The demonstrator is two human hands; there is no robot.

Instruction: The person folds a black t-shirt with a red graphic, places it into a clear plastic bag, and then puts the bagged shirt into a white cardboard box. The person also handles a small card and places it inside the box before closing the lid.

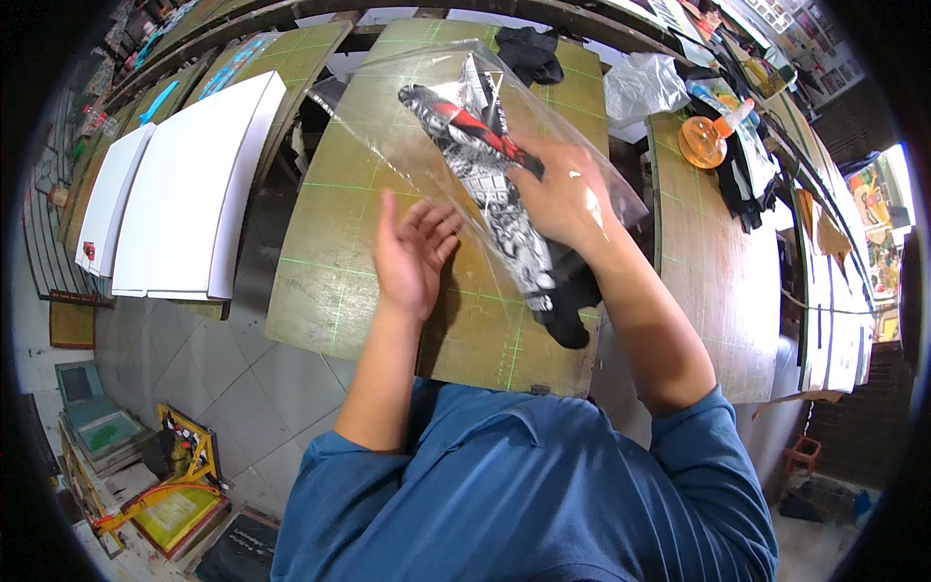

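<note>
A folded black garment [497, 199] with a white, grey and red print lies slantwise over the middle board, mostly within a clear plastic bag [388, 121]. Its black near end pokes out past the bag's mouth. My right hand [567, 189] is closed on the garment, thumb on top, fingers hidden beneath; glare across its back suggests that the plastic covers it. Beside the bag's left edge, my left hand [415, 254] is held palm up with fingers loosely bent and apart, and it grips nothing.
Under my hands is an olive board [320, 257] with green grid lines. White flat boxes [199, 194] stand at the left. A crumpled clear bag [648, 85], an orange spray bottle [706, 141] and dark cloths [747, 184] are at the right. Another black cloth [529, 54] lies at the far edge.
</note>
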